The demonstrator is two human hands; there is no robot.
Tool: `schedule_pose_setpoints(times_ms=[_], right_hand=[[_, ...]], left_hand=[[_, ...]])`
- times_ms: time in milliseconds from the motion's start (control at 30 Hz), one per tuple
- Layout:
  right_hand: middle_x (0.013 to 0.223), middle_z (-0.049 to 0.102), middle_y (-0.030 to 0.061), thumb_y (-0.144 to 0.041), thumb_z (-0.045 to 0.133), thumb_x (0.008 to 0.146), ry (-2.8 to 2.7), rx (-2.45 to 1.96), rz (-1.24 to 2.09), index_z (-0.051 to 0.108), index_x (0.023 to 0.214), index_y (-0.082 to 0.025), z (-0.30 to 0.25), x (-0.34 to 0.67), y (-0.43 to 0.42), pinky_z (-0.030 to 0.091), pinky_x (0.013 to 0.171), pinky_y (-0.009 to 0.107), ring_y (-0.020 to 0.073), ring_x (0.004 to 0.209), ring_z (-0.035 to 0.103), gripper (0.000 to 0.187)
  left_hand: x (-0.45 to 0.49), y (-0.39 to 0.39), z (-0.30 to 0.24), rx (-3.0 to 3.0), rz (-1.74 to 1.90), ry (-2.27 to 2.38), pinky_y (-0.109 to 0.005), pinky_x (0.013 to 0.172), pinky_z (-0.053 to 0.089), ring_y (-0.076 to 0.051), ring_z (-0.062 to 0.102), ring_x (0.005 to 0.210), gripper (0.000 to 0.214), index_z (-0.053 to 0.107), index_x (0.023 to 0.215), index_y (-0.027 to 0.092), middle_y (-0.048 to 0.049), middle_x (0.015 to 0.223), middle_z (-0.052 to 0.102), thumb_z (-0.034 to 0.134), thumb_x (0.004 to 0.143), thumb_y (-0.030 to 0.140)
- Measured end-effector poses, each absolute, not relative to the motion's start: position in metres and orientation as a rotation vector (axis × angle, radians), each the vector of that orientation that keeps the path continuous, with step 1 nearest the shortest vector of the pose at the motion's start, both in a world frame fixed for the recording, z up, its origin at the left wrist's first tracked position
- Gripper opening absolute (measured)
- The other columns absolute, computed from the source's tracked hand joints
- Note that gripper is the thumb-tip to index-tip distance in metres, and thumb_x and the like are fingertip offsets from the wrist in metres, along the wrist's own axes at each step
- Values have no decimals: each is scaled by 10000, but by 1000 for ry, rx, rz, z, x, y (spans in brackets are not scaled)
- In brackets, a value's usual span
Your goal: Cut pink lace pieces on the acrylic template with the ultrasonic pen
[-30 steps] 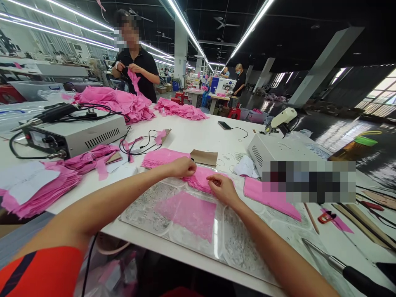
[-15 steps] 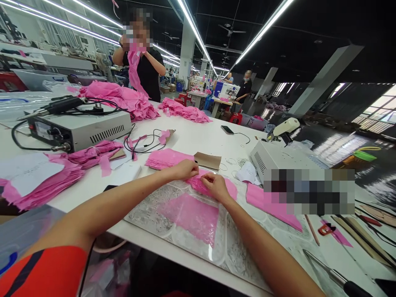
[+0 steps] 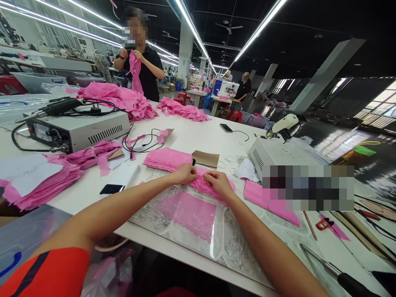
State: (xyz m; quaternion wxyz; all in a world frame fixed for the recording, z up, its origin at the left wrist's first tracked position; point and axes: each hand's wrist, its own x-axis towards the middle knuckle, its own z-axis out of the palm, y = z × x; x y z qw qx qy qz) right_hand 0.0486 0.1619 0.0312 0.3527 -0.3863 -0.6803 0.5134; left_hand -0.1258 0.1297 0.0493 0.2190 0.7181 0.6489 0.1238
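Nearest us on the white worktop (image 3: 198, 136) lies a clear plastic sheet (image 3: 154, 216) with one flat pink lace panel (image 3: 188, 212) at its middle; we cannot tell whether the panel is on or under the sheet. Just beyond the panel, our left hand (image 3: 185, 173) and our right hand (image 3: 220, 183) sit close together. Both have their fingers curled, pinching a small stack of pink lace pieces (image 3: 202, 186) that rests at the sheet's far edge. A black phone (image 3: 111, 189) lies left of our left forearm. Behind the hands we see a second lace stack (image 3: 167, 159) beside a brown card (image 3: 206, 158). Further left stands a grey control box (image 3: 77, 128), and to the right a white machine (image 3: 278, 153). At the far side a co-worker in a black shirt (image 3: 150, 78) holds up a pink garment (image 3: 135, 76) above a heap of pink cloth (image 3: 117, 97).
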Motion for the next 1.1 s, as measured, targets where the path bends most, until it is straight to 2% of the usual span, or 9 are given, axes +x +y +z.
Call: schedule_pose_setpoints(times_ms=[267,467,533,633,700,800,933,1033,1100], right_hand=[[565,589,-5,-423,654,640,-1435,-1056,1241,571,655,-187,46,89,169,502,527,264,120,529,568,250],[559,627,12,-415,672,639,-1322,-1084,1120,590,679,-174,55,115,154,541,508,272,147,530,625,258],[553,632,14,-405,669,643,-1289,-1111,1063,594,693,-170,57,130,146,540,496,270,146,513,623,252],[544,629,10,-400,670,651,-1238,-1169,958,592,717,-169,59,163,128,529,473,266,150,490,622,253],[562,639,14,-402,675,656,-1207,-1216,894,587,717,-172,56,190,111,510,450,256,152,479,621,253],[588,658,27,-393,656,677,-1206,-1331,823,578,694,-181,43,227,79,456,410,245,133,417,576,226],[504,598,-4,-388,563,714,-1375,-1574,699,539,630,-213,18,264,40,380,405,255,111,356,476,196],[466,563,-6,-354,531,684,-1528,-1722,584,532,578,-225,8,282,22,366,461,277,136,418,491,167],[482,570,-3,-343,518,677,-1607,-1800,527,530,570,-229,7,290,14,355,490,286,147,454,507,157]], left_hand=[[-110,115,53,2118,497,2051,-400,850,523,-208,603,995,315,572,1167,146,-96,1166,584,570,934,358],[-47,100,54,2395,490,1961,-408,844,475,-300,565,1019,505,624,981,130,-136,1050,590,617,800,601],[-27,102,49,2456,457,1945,-431,822,468,-319,562,1003,445,625,952,117,-160,1029,595,597,825,542],[-5,107,42,2566,434,1884,-447,817,453,-317,554,996,219,617,948,123,-167,1022,601,554,853,309],[5,106,39,2661,435,1792,-459,823,442,-315,543,997,155,612,938,131,-166,1018,601,527,835,211],[16,92,35,2830,425,1544,-490,901,409,-300,532,991,134,607,906,145,-156,1013,603,529,799,165],[24,62,30,2994,359,1162,-483,1043,323,-247,539,944,118,598,852,181,-99,973,620,544,753,147],[23,47,28,3014,326,955,-460,1062,308,-226,544,895,77,578,795,191,-75,912,625,548,728,167],[19,44,29,2982,326,846,-435,1067,307,-219,552,912,102,572,803,189,-75,946,631,550,704,172]])
